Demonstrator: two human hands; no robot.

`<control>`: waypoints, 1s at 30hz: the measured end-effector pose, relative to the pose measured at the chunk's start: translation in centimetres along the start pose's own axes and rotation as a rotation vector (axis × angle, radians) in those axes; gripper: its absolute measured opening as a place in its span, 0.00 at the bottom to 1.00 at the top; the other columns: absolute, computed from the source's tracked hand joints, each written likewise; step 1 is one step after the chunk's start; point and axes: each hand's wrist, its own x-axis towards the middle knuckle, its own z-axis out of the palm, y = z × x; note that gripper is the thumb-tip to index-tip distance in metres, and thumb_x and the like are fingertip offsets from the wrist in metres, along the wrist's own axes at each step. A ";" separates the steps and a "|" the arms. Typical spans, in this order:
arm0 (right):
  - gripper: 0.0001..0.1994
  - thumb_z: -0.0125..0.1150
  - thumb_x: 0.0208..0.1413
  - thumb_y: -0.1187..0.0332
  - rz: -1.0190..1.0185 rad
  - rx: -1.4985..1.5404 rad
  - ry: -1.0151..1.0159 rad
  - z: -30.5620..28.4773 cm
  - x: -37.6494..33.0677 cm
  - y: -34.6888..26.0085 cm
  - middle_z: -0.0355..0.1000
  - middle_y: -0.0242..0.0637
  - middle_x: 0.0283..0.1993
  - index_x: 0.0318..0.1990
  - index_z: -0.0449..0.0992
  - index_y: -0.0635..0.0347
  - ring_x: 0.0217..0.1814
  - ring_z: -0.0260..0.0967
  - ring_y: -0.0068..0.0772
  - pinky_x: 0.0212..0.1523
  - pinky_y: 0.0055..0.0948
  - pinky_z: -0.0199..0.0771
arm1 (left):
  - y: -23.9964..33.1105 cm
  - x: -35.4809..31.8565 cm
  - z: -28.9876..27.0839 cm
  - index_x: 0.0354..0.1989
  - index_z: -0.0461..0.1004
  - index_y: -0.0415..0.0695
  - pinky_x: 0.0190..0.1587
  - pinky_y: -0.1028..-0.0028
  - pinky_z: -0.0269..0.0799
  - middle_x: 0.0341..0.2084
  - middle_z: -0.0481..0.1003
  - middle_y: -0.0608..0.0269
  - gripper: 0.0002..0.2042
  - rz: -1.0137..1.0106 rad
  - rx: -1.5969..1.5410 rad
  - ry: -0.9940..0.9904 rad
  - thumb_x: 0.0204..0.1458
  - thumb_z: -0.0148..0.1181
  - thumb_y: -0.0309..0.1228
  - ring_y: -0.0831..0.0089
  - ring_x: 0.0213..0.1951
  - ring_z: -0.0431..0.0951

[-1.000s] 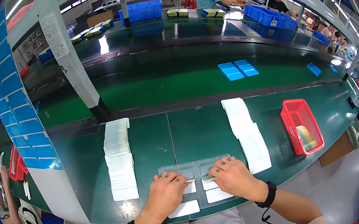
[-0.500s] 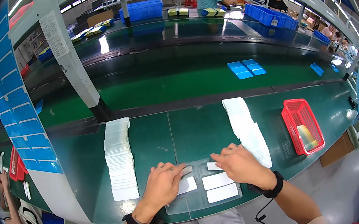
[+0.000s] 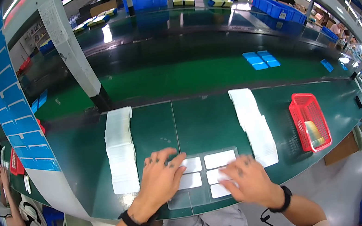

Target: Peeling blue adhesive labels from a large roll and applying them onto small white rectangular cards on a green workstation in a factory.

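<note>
Head view: the green counter is bearing a clear plastic sheet near its front edge, where a careless tug could be shifting it. At its left side, the left hand is spreading its fingers wide; the right hand is blurring, so I cannot tell whether its fingers are holding anything. Five white cards are lying on the sheet, risking a brush knocking them askew, and looking flat, oblong and plain.

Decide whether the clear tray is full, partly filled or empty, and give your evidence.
Partly filled: white cards lie in the clear tray, but its near left section is bare, showing the green table through it.
</note>
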 end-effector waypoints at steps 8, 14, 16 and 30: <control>0.10 0.60 0.52 0.68 0.058 0.496 -0.365 14.5 -11.6 -4.6 0.76 0.48 0.33 0.40 0.79 0.62 0.33 0.76 0.55 0.39 0.49 0.77 | 1.3 -6.1 -1.5 0.34 0.82 0.42 0.31 0.68 0.64 0.25 0.78 0.63 0.08 -0.014 -0.367 0.260 0.46 0.62 0.18 0.64 0.26 0.74; 0.12 0.59 0.54 0.63 0.361 0.383 -0.652 25.6 -11.8 -0.2 0.78 0.50 0.41 0.42 0.80 0.58 0.41 0.76 0.55 0.43 0.49 0.76 | 1.9 -7.8 -2.3 0.36 0.82 0.42 0.33 0.68 0.66 0.27 0.79 0.63 0.10 -0.103 -0.445 0.313 0.44 0.63 0.19 0.64 0.28 0.75; 0.13 0.59 0.56 0.60 0.369 0.391 -0.640 28.0 -13.5 0.4 0.79 0.45 0.42 0.43 0.79 0.55 0.42 0.76 0.52 0.46 0.46 0.75 | 2.2 -8.5 -1.5 0.38 0.82 0.44 0.35 0.67 0.66 0.31 0.79 0.65 0.11 0.018 -0.232 0.257 0.44 0.65 0.21 0.64 0.32 0.76; 0.17 0.62 0.51 0.58 0.317 0.413 -0.309 23.9 -14.1 0.9 0.78 0.47 0.47 0.48 0.81 0.53 0.50 0.74 0.55 0.50 0.47 0.75 | 3.6 -7.0 1.4 0.61 0.71 0.38 0.65 0.46 0.51 0.59 0.70 0.49 0.33 0.055 0.101 -0.079 0.54 0.61 0.52 0.55 0.61 0.68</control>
